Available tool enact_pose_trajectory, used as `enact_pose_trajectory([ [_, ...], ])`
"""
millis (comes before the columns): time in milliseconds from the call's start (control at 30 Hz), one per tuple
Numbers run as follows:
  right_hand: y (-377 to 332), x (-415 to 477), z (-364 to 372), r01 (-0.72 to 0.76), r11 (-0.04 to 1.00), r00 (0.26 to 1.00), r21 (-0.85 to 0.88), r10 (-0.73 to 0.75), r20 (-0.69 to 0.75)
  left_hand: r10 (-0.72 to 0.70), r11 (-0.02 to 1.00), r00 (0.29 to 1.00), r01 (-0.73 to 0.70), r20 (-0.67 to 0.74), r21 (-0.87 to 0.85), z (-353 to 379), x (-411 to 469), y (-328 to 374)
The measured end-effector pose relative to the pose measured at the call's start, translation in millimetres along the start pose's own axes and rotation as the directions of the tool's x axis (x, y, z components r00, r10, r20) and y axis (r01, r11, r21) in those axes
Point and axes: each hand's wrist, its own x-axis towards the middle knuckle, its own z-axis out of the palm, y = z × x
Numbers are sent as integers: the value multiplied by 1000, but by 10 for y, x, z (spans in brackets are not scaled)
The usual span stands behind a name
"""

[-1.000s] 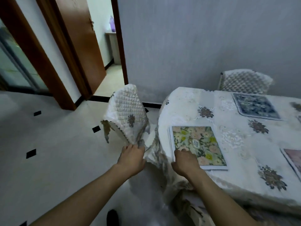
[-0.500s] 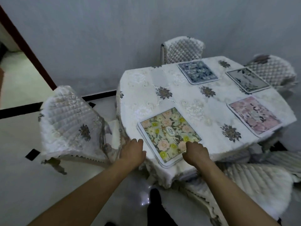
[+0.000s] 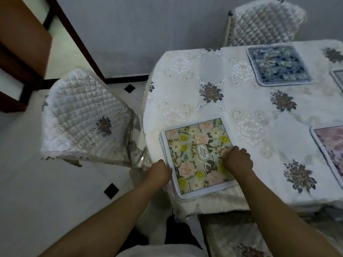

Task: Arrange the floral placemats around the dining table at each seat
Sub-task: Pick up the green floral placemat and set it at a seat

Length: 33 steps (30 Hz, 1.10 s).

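A green-and-yellow floral placemat (image 3: pixel 198 156) lies at the near left corner of the table (image 3: pixel 204 101), which wears a white embroidered cloth. A second white rim shows under its left edge. My left hand (image 3: pixel 159 172) is curled on the mat's left edge. Fingers bent, my right hand (image 3: pixel 237 160) rests on its right edge. A blue floral placemat (image 3: pixel 278 65) lies at the far side. At the right lies a pink one (image 3: pixel 330 151), cut off by the frame. Only a corner of a grey mat (image 3: pixel 338 78) shows.
A chair with a quilted white cover (image 3: pixel 83 117) stands just left of the table, close to my left arm. Another covered chair (image 3: pixel 259 21) stands at the far side against the grey wall. A padded seat (image 3: pixel 232 238) is below the table's near edge. A brown door (image 3: pixel 22 43) is at far left.
My left hand left the chair cover and came to the placemat's left edge. My right hand shifted from the mat's near left corner to its right side. The view swung toward the table.
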Motion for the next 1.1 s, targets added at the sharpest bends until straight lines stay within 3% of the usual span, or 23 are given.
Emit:
enact_pose_trajectory([
  [133, 28, 154, 67, -32, 995, 998, 90, 37, -54, -126, 977, 992, 121, -14, -175, 94, 66, 113],
  [267, 83, 280, 19, -83, 990, 997, 114, 82, 8, -201, 942, 980, 193, 1, -273, 114, 104, 171],
  [433, 113, 229, 35, -17, 989, 999, 150, 22, -38, -265, 881, 964, 251, 19, -401, 159, 77, 184],
  [733, -145, -85, -125, 17, 968, 997, 251, 3, -80, -57, 957, 990, 17, -130, -291, -487, 51, -8],
  [867, -654, -292, -263, 92, 945, 991, 314, -56, -122, -4, 950, 984, -52, -178, -308, -1087, 134, -298],
  [1100, -1950, -799, -379, 155, 949, 974, 276, -99, -206, 106, 938, 948, -196, -302, -287, -2306, 284, -1166],
])
